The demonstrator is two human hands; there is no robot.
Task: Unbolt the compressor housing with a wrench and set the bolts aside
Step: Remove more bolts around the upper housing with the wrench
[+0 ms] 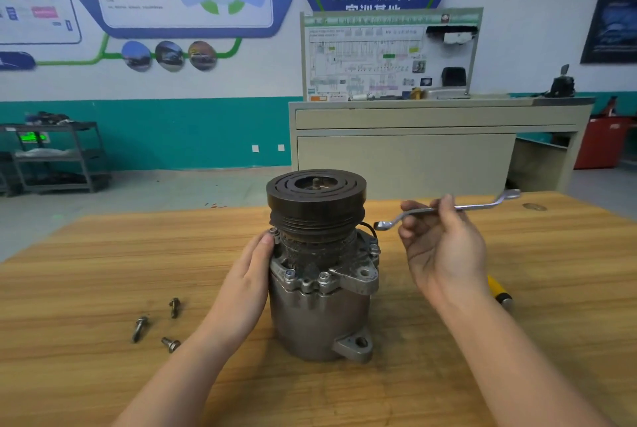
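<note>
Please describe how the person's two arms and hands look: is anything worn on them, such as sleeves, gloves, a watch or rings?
Both arms are bare as far as the bottom edge of the picture; no sleeve shows. The left hand and the right hand wear no gloves. No watch, bracelet or ring is visible on either wrist or on the fingers that show.

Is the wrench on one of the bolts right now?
No, the right hand holds the wrench in the air beside the compressor, its ring end clear of every bolt.
</note>
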